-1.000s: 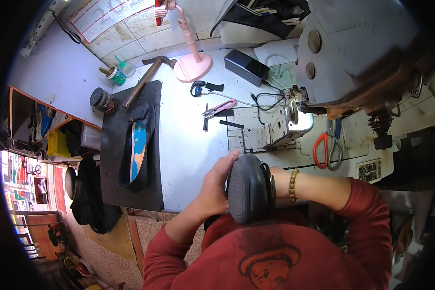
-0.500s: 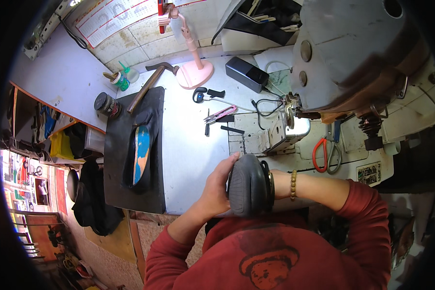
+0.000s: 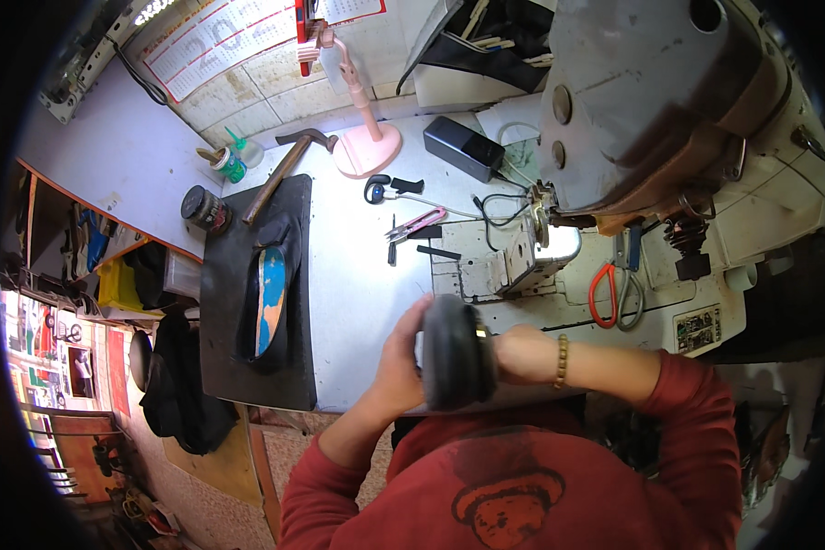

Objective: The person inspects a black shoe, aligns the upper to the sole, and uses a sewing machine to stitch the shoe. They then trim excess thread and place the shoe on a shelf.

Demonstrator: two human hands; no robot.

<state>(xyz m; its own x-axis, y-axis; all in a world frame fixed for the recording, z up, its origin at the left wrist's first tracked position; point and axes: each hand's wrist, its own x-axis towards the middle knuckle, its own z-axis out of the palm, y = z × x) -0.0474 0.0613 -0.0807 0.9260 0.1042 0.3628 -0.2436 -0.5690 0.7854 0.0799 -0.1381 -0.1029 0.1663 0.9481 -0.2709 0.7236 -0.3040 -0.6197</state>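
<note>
Your left hand (image 3: pixel 400 367) grasps the black shoe (image 3: pixel 451 356) by its left side; the shoe is in front of your torso, over the near edge of the surface (image 3: pixel 357 266), and slightly blurred; your right hand (image 3: pixel 524 355) is curled at the shoe's right side, fingertips hidden, so whether it grips cannot be told; beyond your hands lie pink snips (image 3: pixel 416 225) and a black strip (image 3: pixel 438 252); to your left, a second shoe (image 3: pixel 271 298) with a blue-and-tan insole lies on the mat (image 3: pixel 232 357); to your right lie scissors (image 3: pixel 622 265).
</note>
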